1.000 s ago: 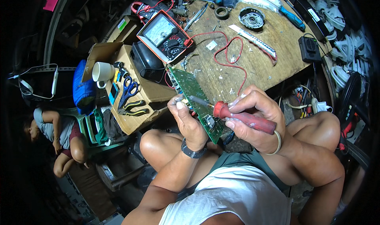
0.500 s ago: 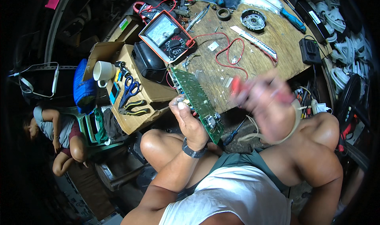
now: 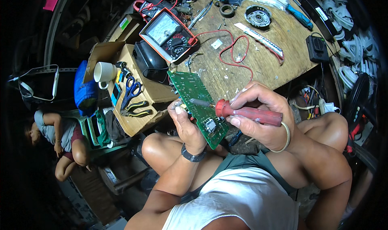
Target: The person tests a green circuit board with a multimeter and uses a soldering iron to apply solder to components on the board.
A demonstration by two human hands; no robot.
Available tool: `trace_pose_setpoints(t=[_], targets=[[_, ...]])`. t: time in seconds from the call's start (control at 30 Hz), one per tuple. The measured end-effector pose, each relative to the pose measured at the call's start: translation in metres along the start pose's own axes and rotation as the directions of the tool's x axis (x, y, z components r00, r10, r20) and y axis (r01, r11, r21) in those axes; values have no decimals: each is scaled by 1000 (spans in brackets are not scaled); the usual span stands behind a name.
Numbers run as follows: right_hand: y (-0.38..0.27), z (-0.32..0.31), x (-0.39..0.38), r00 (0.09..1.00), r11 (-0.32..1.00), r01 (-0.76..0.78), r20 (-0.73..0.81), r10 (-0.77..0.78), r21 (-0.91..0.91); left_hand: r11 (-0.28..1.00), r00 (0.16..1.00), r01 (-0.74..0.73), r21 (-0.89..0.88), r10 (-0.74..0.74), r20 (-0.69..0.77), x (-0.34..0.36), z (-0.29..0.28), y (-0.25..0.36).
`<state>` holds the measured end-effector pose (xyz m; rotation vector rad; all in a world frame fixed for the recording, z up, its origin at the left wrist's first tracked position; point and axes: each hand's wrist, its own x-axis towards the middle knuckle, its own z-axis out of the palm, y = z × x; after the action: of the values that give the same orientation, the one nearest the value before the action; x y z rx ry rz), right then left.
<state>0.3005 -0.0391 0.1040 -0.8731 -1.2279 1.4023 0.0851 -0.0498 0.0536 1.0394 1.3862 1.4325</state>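
Observation:
My left hand (image 3: 187,129) grips a green circuit board (image 3: 193,87) by its left edge, holding it tilted above my lap. The underside of the board shows solder points, and a small silvery component block sits near its lower end. In my right hand (image 3: 270,133) is a soldering iron (image 3: 255,114) with a red handle, its grey barrel pointing left across the board. Whether the tip touches the board I cannot tell. A pale cord runs from the handle's end past my right wrist.
On the wooden table (image 3: 279,64) lie an orange-framed multimeter (image 3: 169,35) with red lead, a utility knife (image 3: 258,40), a tape roll (image 3: 227,11) and a round metal part (image 3: 258,17). Left stands a cardboard box (image 3: 151,93) with scissors (image 3: 131,91), pliers (image 3: 138,108) and a mug (image 3: 105,72). A person (image 3: 60,137) sits far left.
My right hand, blurred earlier over the right knee, has come left and brought the soldering iron over the board. The board has turned to show more of its green face.

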Motion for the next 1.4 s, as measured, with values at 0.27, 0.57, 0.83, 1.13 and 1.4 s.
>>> trace_pose_setpoints(t=[0.27, 0.57, 0.83, 1.13, 1.4], targets=[[-3, 6, 5, 1000, 1000, -15, 0, 15, 0, 1000, 1000, -22, 11, 22, 2, 2, 0, -3], [-27, -6, 19, 917, 673, 317, 37, -396, -668, 999, 1000, 21, 31, -20, -11, 1, -4, -4], [-21, -2, 11, 1000, 1000, -21, -14, 21, -13, 998, 1000, -2, -68, 2, 3, 3, 10, 2], [-60, -34, 36, 990, 989, -127, -51, 131, 70, 999, 997, 32, -32, -29, 73, 24, -19, 2], [-39, -28, 53, 999, 986, 8, -36, -14, -164, 986, 959, 163, 36, -167, 227, 39, -30, 17]])
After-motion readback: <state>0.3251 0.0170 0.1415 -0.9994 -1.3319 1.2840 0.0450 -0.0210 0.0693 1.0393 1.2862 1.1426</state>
